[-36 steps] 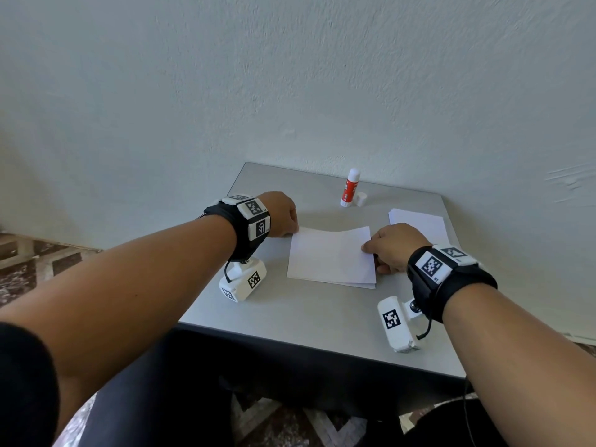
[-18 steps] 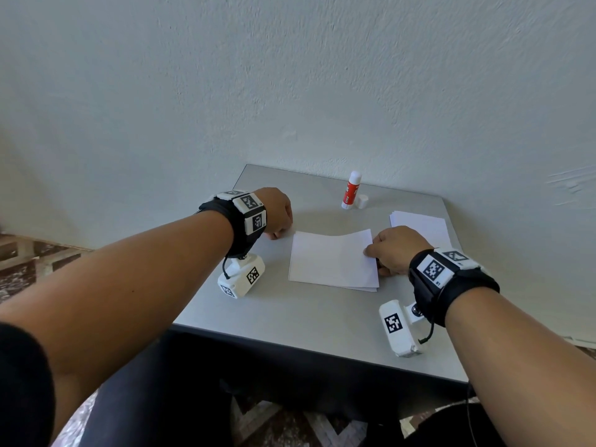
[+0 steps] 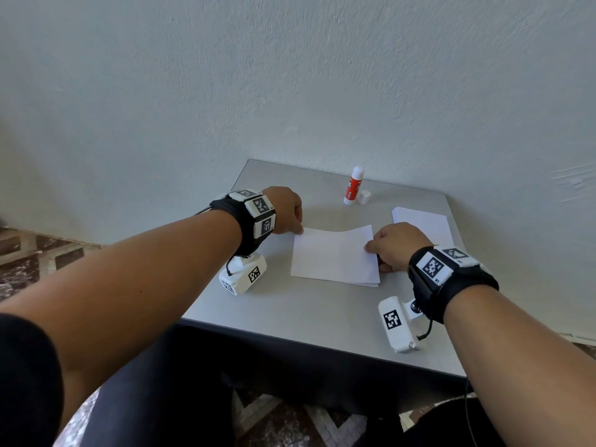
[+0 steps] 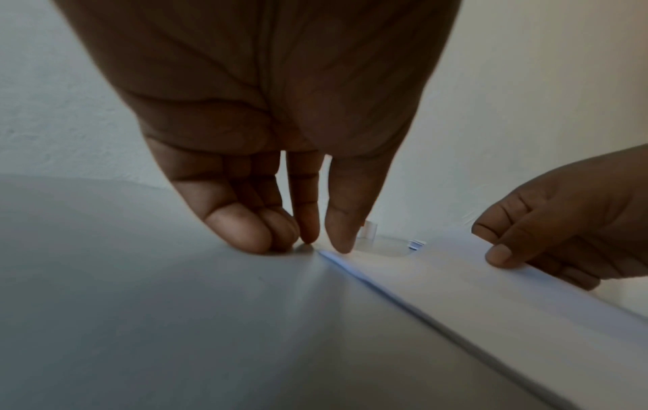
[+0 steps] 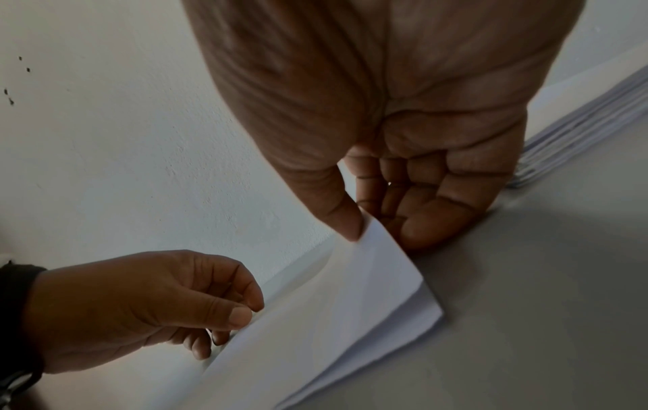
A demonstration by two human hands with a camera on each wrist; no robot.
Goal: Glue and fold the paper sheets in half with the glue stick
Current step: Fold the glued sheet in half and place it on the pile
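A folded white paper (image 3: 335,256) lies mid-table, and its upper layer bows up along the far edge. My left hand (image 3: 298,229) is at the far-left corner; in the left wrist view its thumb (image 4: 342,241) sits on that corner with the fingers curled beside it. My right hand (image 3: 371,250) pinches the right edge. Seen from the right wrist, the thumb (image 5: 345,222) lies on the raised upper layer (image 5: 350,305) and the fingers are tucked beneath. The red-and-white glue stick (image 3: 354,185) stands uncapped at the back, with its cap (image 3: 365,197) beside it.
A stack of white sheets (image 3: 422,221) lies at the back right, just behind my right hand. The grey table (image 3: 290,311) stands against a white wall, with its front edge near my lap. Patterned floor shows to the left.
My left hand drew back from the paper's far-left corner and has now come back onto it. My right hand has kept its hold on the right edge.
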